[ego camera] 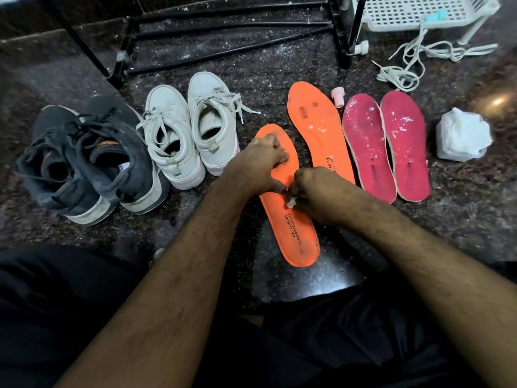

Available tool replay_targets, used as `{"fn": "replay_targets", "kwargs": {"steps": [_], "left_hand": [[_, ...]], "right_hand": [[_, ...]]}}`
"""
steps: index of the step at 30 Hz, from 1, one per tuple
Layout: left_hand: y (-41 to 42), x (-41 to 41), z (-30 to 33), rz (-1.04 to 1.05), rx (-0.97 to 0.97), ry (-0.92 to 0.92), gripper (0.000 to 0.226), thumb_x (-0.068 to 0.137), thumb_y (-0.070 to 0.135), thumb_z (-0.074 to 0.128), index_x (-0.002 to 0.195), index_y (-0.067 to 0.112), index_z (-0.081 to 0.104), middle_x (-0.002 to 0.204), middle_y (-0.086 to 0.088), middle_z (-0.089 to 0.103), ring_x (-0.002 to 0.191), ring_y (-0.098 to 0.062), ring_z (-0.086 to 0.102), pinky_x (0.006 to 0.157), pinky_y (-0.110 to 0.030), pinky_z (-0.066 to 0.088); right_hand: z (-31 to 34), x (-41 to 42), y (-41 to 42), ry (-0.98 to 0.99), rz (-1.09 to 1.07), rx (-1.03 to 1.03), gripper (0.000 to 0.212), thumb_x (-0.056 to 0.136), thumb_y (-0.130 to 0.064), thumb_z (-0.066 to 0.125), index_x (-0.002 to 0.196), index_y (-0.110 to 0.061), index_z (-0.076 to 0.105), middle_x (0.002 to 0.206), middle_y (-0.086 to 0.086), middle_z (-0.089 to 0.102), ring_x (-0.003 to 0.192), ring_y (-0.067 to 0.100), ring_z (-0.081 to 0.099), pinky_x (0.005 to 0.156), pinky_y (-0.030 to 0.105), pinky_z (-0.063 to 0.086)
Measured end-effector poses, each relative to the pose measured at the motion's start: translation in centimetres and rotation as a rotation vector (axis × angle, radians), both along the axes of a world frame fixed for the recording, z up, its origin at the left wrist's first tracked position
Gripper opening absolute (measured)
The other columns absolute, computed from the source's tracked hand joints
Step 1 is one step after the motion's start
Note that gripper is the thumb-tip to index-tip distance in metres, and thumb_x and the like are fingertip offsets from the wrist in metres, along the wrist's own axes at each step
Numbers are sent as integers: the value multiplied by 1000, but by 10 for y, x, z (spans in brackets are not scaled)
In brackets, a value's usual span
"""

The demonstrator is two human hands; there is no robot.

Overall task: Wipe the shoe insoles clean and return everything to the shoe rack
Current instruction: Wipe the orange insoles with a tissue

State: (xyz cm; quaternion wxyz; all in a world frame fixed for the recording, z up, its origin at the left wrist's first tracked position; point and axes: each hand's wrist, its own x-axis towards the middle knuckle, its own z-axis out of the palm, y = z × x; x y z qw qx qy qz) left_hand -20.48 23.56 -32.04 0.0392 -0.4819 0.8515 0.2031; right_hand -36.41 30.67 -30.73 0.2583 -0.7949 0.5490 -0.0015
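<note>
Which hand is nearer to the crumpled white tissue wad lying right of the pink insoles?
The right hand. It grips a small wipe on the near orange insole, with both pink insoles between it and the tissue wad. The left hand presses that insole farther left.

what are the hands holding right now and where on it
The right hand grips a small white wad of wipe, almost all of it hidden in the fingers. The left hand presses on the near orange insole at its forefoot half.
</note>
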Motion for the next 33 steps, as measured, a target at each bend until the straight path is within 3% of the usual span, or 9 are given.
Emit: {"fn": "replay_targets", "kwargs": {"steps": [6, 10, 12, 16, 19, 23, 26, 30, 33], "left_hand": [[1, 0, 1, -2, -3, 1, 75, 70, 39, 87, 135, 17, 59, 132, -3, 44, 121, -25, 39, 100, -46, 45], [1, 1, 2, -6, 15, -10, 78, 70, 38, 86, 139, 17, 56, 135, -4, 43, 122, -25, 39, 101, -46, 43], [1, 0, 2, -8, 22, -10, 79, 71, 37, 86, 140, 16, 55, 136, -4, 43, 123, -26, 40, 102, -46, 43], [-2, -2, 2, -3, 11, -32, 80, 71, 37, 87, 141, 15, 55, 139, -6, 42, 125, -27, 40, 103, -46, 43], [-4, -2, 3, 4, 23, -12, 79, 69, 36, 88, 139, 15, 57, 136, -6, 44, 123, -27, 41, 103, -43, 42], [-2, 0, 1, -1, 20, -6, 76, 69, 35, 87, 137, 16, 58, 135, -7, 44, 120, -28, 42, 103, -41, 41], [-2, 2, 1, 5, 17, 0, 76, 69, 37, 87, 136, 16, 58, 135, -7, 45, 121, -28, 42, 103, -45, 42], [-2, 0, 2, -2, 14, -5, 75, 69, 38, 87, 135, 15, 58, 136, -6, 44, 123, -27, 41, 101, -47, 44], [-2, 0, 1, 3, 18, -3, 75, 70, 37, 87, 136, 15, 58, 136, -5, 44, 124, -27, 40, 102, -47, 44]], "right_hand": [[0, 3, 5, 100, -5, 58, 18, 87, -19, 62, 101, -17, 74, 96, 10, 67, 93, 32, 64, 79, 42, 55], [18, -5, 8, 204, 24, 210, 10, 87, -23, 62, 87, -13, 61, 80, 7, 56, 95, 31, 64, 76, 28, 49], [36, -20, 12, 230, -7, 215, 12, 90, -24, 60, 88, -13, 65, 88, 13, 64, 96, 30, 64, 72, 25, 42], [54, -42, 8, -137, -336, -73, 20, 90, -29, 61, 97, -15, 73, 89, 10, 72, 85, 27, 65, 74, 30, 49], [38, -29, 5, -208, -307, -18, 17, 90, -31, 65, 101, -22, 74, 94, 0, 73, 87, 19, 65, 77, 29, 50], [12, -1, 9, -34, -87, 55, 19, 91, -32, 66, 103, -21, 75, 96, 10, 71, 93, 30, 65, 79, 36, 53], [8, 5, 11, 81, -77, 54, 20, 87, -30, 70, 104, -22, 75, 98, 12, 70, 96, 33, 66, 79, 39, 55], [16, -5, 11, 114, -97, 165, 18, 83, -29, 76, 97, -19, 78, 95, 9, 72, 95, 29, 67, 77, 31, 52], [29, -17, 18, 199, -69, 256, 21, 87, -31, 69, 99, -15, 76, 97, 11, 72, 97, 28, 66, 71, 25, 43]]}}
